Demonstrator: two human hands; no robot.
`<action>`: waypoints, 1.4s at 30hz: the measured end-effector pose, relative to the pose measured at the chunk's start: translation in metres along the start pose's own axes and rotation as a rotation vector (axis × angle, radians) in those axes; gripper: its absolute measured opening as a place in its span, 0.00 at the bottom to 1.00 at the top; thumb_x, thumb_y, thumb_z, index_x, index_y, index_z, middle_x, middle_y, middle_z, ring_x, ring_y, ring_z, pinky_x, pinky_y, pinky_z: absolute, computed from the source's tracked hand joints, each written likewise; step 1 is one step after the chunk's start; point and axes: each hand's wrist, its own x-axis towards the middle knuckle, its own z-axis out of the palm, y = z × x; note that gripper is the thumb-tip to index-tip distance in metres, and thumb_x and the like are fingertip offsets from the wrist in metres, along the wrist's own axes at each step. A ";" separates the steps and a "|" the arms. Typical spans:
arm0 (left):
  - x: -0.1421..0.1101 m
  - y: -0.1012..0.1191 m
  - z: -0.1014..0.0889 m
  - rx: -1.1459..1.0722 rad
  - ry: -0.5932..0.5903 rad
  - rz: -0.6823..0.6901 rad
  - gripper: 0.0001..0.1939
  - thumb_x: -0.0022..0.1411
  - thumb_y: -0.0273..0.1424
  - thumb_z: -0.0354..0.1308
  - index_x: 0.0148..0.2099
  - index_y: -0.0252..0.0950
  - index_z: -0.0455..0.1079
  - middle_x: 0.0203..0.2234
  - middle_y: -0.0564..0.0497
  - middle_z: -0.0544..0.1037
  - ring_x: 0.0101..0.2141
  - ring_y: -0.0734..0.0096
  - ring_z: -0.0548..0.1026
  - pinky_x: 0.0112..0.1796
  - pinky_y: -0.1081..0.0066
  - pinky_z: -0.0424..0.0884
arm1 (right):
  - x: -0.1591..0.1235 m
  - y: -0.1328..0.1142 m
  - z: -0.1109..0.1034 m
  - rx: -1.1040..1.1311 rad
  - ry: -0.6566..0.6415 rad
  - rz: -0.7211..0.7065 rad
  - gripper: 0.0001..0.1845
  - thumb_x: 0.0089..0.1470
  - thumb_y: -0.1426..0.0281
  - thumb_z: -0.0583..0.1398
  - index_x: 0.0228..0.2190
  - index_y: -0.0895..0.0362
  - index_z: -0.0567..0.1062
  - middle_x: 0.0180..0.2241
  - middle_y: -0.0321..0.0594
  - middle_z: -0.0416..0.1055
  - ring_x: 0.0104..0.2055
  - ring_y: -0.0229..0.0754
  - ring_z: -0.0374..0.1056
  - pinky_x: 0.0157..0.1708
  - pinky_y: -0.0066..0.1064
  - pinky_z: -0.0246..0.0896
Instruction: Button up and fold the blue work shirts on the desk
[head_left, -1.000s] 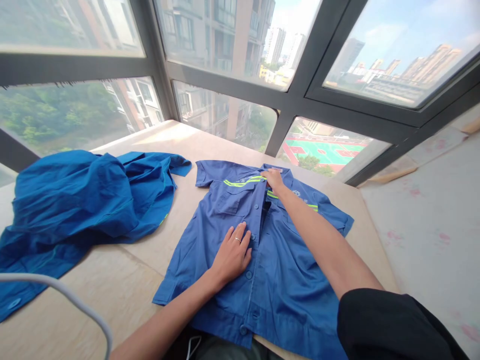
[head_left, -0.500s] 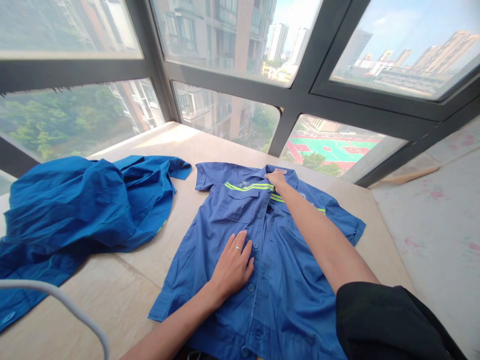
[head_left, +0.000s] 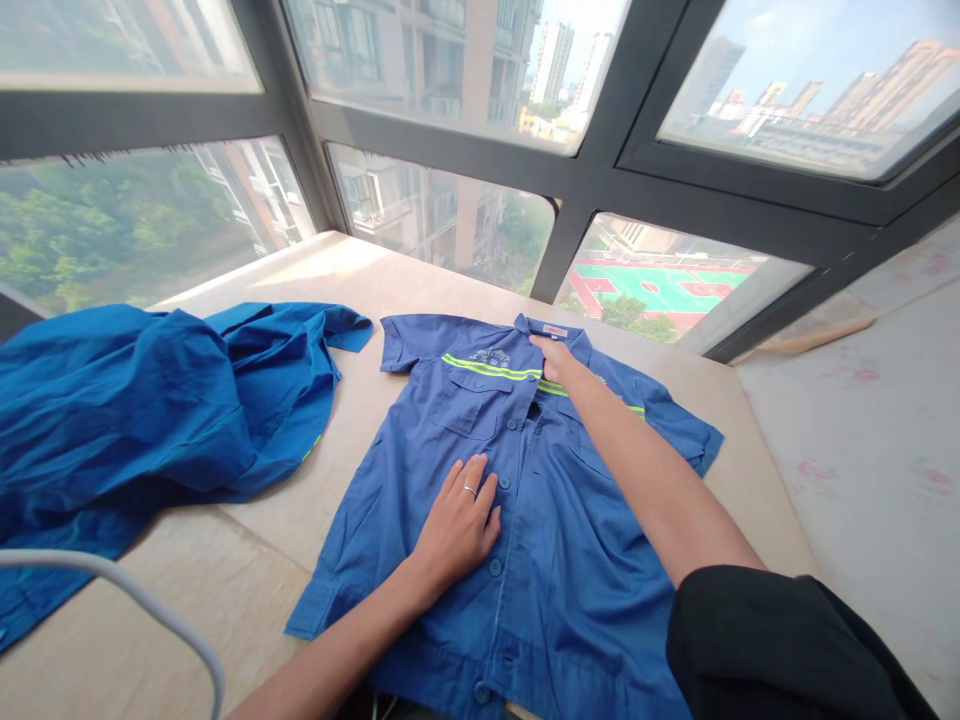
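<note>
A blue short-sleeved work shirt (head_left: 390, 490) lies spread front up, its collar toward the window. Yellow-green stripes cross its chest, and a row of buttons runs down the front. My left hand (head_left: 459, 520), with a ring on one finger, rests flat on the shirt beside the buttons, fingers stretched out. Just below the collar, my right hand (head_left: 553, 362) pinches the edge of the shirt's front opening; its fingertips are partly hidden. A label (head_left: 555, 331) shows inside the collar. Between the two front edges there is a small gap below the right hand.
Another blue garment (head_left: 142, 400) lies crumpled at the left on the pale stone sill (head_left: 255, 560). A grey-white cable or tube (head_left: 169, 615) curves through the lower left corner. Dark window frames (head_left: 450, 160) border the far side, and a flowered wall (head_left: 862, 450) stands at the right.
The view has shifted slightly, so the scene sits a little higher and further left. More of the collar label shows now. Both hands keep their places on the shirt.
</note>
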 end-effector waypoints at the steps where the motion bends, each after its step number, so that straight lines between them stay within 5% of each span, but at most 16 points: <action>1: 0.000 0.000 0.000 -0.002 0.002 0.000 0.21 0.66 0.30 0.51 0.58 0.28 0.68 0.62 0.31 0.64 0.63 0.50 0.62 0.62 0.50 0.60 | -0.008 -0.001 -0.003 -0.009 -0.032 0.031 0.05 0.57 0.72 0.61 0.33 0.61 0.70 0.21 0.37 0.70 0.25 0.38 0.68 0.33 0.33 0.70; 6: 0.000 -0.001 0.003 -0.002 0.005 0.003 0.20 0.66 0.31 0.51 0.57 0.27 0.69 0.61 0.31 0.64 0.62 0.50 0.64 0.62 0.50 0.60 | -0.059 0.001 -0.019 -0.129 -0.182 0.123 0.12 0.47 0.74 0.68 0.29 0.60 0.68 0.22 0.38 0.71 0.25 0.38 0.70 0.33 0.34 0.72; 10: 0.001 -0.001 0.003 -0.002 0.006 0.005 0.20 0.67 0.31 0.51 0.57 0.27 0.69 0.61 0.31 0.64 0.62 0.50 0.64 0.62 0.50 0.59 | -0.104 0.011 -0.020 -0.256 -0.247 0.066 0.09 0.46 0.76 0.66 0.27 0.59 0.69 0.25 0.39 0.72 0.28 0.39 0.71 0.38 0.38 0.73; 13: 0.001 -0.002 0.003 -0.022 0.021 0.010 0.20 0.66 0.30 0.51 0.56 0.26 0.70 0.60 0.30 0.65 0.61 0.49 0.65 0.62 0.50 0.60 | -0.139 0.019 -0.016 -0.355 -0.200 -0.101 0.08 0.46 0.77 0.63 0.32 0.60 0.73 0.35 0.42 0.75 0.39 0.42 0.73 0.49 0.40 0.68; 16: 0.001 -0.003 0.004 -0.029 0.043 0.041 0.18 0.66 0.29 0.51 0.54 0.26 0.71 0.58 0.32 0.67 0.59 0.50 0.67 0.61 0.49 0.61 | -0.179 0.030 -0.015 -0.453 -0.156 -0.293 0.18 0.47 0.78 0.62 0.42 0.59 0.75 0.50 0.46 0.72 0.54 0.46 0.68 0.61 0.43 0.57; 20: 0.001 -0.008 0.007 -0.049 0.071 0.106 0.14 0.66 0.27 0.51 0.50 0.28 0.73 0.53 0.35 0.72 0.54 0.53 0.71 0.56 0.52 0.67 | -0.244 0.063 -0.020 -0.832 -0.308 -0.702 0.20 0.52 0.75 0.59 0.49 0.61 0.74 0.56 0.53 0.68 0.61 0.50 0.62 0.64 0.47 0.52; 23: -0.001 -0.010 0.002 -0.099 0.063 0.173 0.12 0.65 0.25 0.52 0.48 0.30 0.74 0.51 0.38 0.74 0.52 0.56 0.72 0.52 0.56 0.70 | -0.293 0.093 -0.027 -1.037 -0.468 -0.799 0.26 0.54 0.71 0.62 0.54 0.63 0.71 0.62 0.59 0.60 0.66 0.54 0.56 0.64 0.49 0.53; 26: -0.010 -0.007 -0.016 -0.134 0.029 0.229 0.12 0.66 0.27 0.52 0.47 0.31 0.74 0.51 0.39 0.74 0.50 0.56 0.72 0.51 0.56 0.69 | -0.328 0.118 -0.040 -1.138 -0.494 -0.797 0.35 0.52 0.66 0.66 0.58 0.66 0.68 0.65 0.64 0.54 0.68 0.59 0.51 0.64 0.52 0.52; 30: -0.035 0.002 -0.054 -0.235 -0.160 0.326 0.16 0.67 0.38 0.55 0.52 0.37 0.74 0.49 0.42 0.74 0.47 0.59 0.73 0.49 0.58 0.69 | -0.347 0.145 -0.064 -1.160 -0.440 -0.771 0.41 0.52 0.60 0.67 0.62 0.65 0.64 0.67 0.63 0.49 0.69 0.60 0.47 0.65 0.54 0.50; 36: -0.071 0.006 -0.080 -0.198 -0.415 0.499 0.32 0.54 0.47 0.68 0.58 0.40 0.71 0.55 0.40 0.70 0.52 0.51 0.70 0.51 0.58 0.66 | -0.348 0.178 -0.085 -1.116 -0.321 -0.914 0.31 0.63 0.58 0.57 0.60 0.63 0.66 0.65 0.57 0.56 0.69 0.54 0.51 0.64 0.55 0.52; 40: -0.072 -0.001 -0.082 -0.198 -0.437 0.436 0.09 0.64 0.36 0.61 0.45 0.42 0.77 0.40 0.47 0.76 0.40 0.65 0.73 0.43 0.68 0.66 | -0.350 0.181 -0.085 -1.123 -0.288 -0.968 0.29 0.64 0.58 0.56 0.59 0.63 0.68 0.64 0.56 0.58 0.68 0.55 0.53 0.63 0.55 0.55; 42: -0.067 -0.003 -0.084 -0.244 -0.432 0.386 0.10 0.68 0.34 0.56 0.37 0.39 0.77 0.31 0.50 0.75 0.34 0.70 0.71 0.38 0.71 0.65 | -0.351 0.179 -0.084 -1.136 -0.295 -0.965 0.29 0.64 0.58 0.56 0.59 0.63 0.68 0.64 0.56 0.58 0.68 0.55 0.53 0.63 0.55 0.55</action>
